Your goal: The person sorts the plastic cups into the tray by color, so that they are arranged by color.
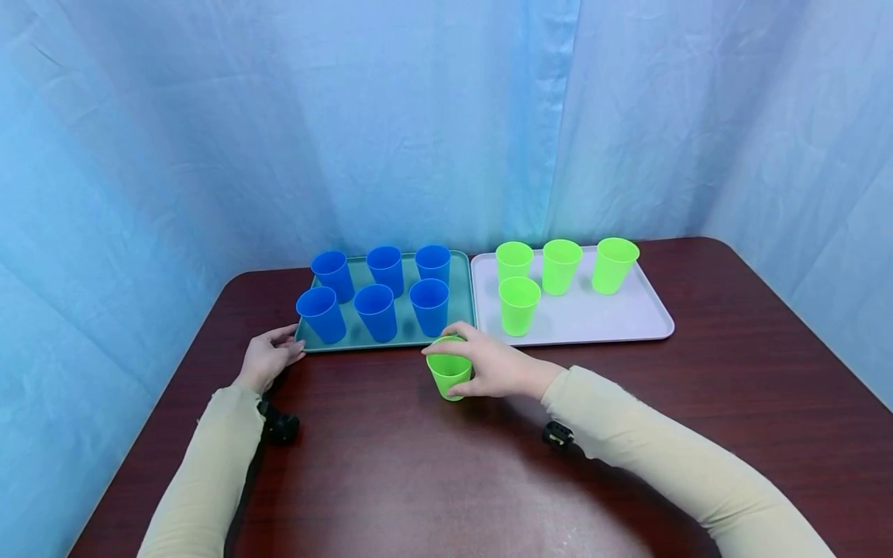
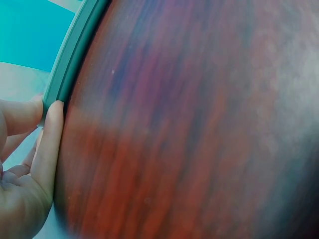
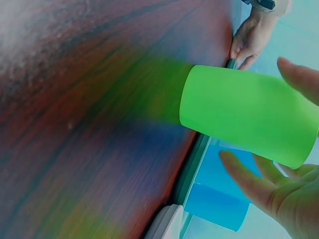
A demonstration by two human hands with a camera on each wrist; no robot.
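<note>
I had my right hand curled round a green cup on the table, apparently gripping it, while my left hand rested, fingers relaxed, against the teal tray.

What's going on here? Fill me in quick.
A person is sorting plastic cups by colour on a dark wooden table. The right hand holds a green cup standing on the table just in front of the two trays. The left hand rests against the near left corner of the green tray, which carries six blue cups. The white tray beside it carries four green cups, all upright.
</note>
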